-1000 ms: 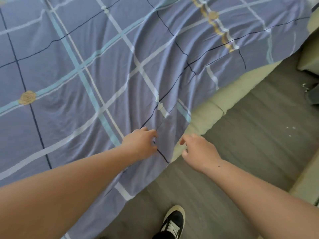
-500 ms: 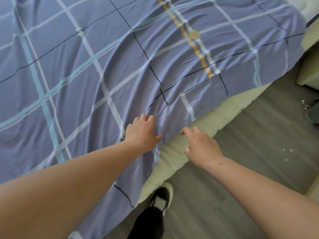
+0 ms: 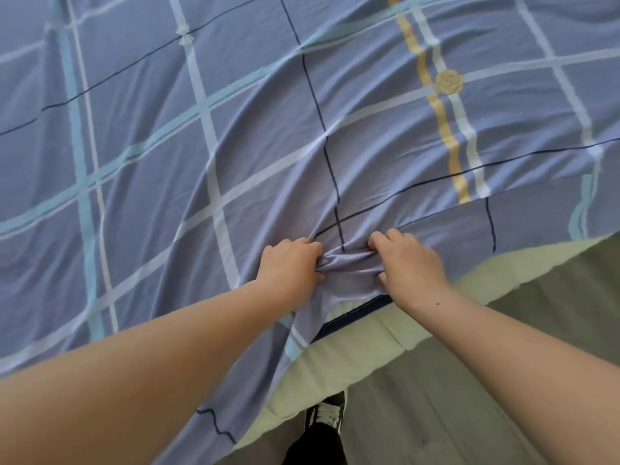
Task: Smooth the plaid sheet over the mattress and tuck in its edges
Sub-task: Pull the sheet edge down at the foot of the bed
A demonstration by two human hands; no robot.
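1. The step in hand looks like pulling the cloth taut before tucking. The plaid sheet (image 3: 235, 146) covers the mattress top from 9 o'clock round to 3 o'clock of the frame. Its border hangs over the near side toward 7 o'clock.
2. The left hand (image 3: 288, 263), just below frame centre, has its fingers curled into a bunch of the fabric. The right hand (image 3: 411, 260), close by at its 3 o'clock, grips the same bunch with fingers and thumb closed on the cloth. A short ridge of gathered cloth lies between them.
3. Creases fan out from that bunch toward 12 and 2 o'clock, so the surface is not yet flat.
4. At 5 o'clock of the hands the cream mattress (image 3: 352, 357) lies bare, and the sheet's dark hem (image 3: 355, 312) sits above its side. This edge is not tucked.
5. The next move probably calls for drawing the fabric down over the exposed side toward 6 o'clock. The pull should be even so the plaid lines straighten. The clump then needs spreading before the hem is pushed under.
6. No writing can be read anywhere.
   - The sheet carries a yellow rose motif (image 3: 449, 82) at 1 o'clock, without lettering.
   - A black shoe (image 3: 325, 414) with white laces stands at 6 o'clock on the grey floor (image 3: 469, 397). It shows no legible brand.
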